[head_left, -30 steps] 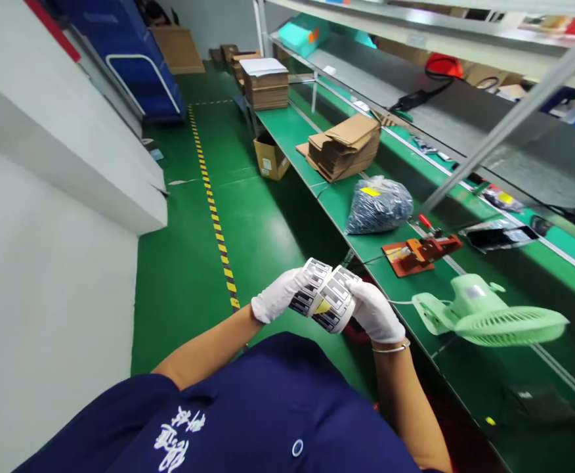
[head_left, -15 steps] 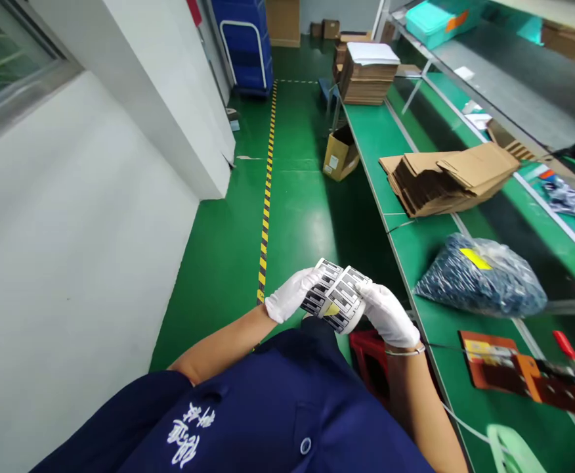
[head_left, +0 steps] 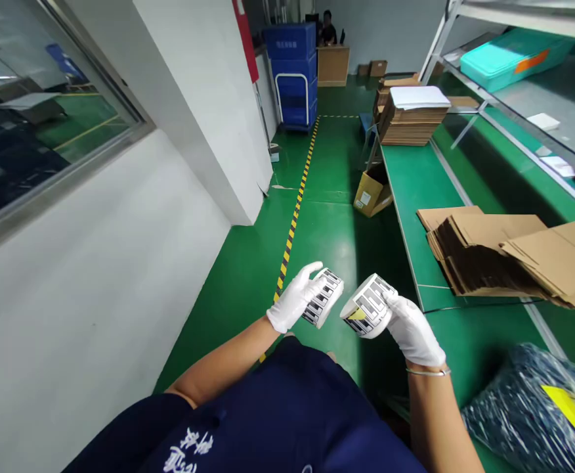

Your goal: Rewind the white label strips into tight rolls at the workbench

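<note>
My left hand (head_left: 293, 297), in a white glove, is closed on a roll of black-and-white printed labels (head_left: 323, 297). My right hand (head_left: 412, 330), also gloved, grips a second label roll (head_left: 367, 306) that shows a small yellow patch on its side. The two rolls are held apart, a short gap between them, in front of my dark blue shirt and above the green floor, just left of the green workbench (head_left: 415, 190).
Flattened cardboard boxes (head_left: 504, 253) lie on the bench to the right, a taller stack (head_left: 410, 118) farther back. A clear bag of dark parts (head_left: 528, 407) sits at the lower right. An open carton (head_left: 371, 190) stands on the floor. White wall at left; blue crates (head_left: 292, 72) and a seated person far back.
The two rolls were pressed together; now my hands have pulled them apart. My view has swung left and up, so the fan and orange tool have left the picture.
</note>
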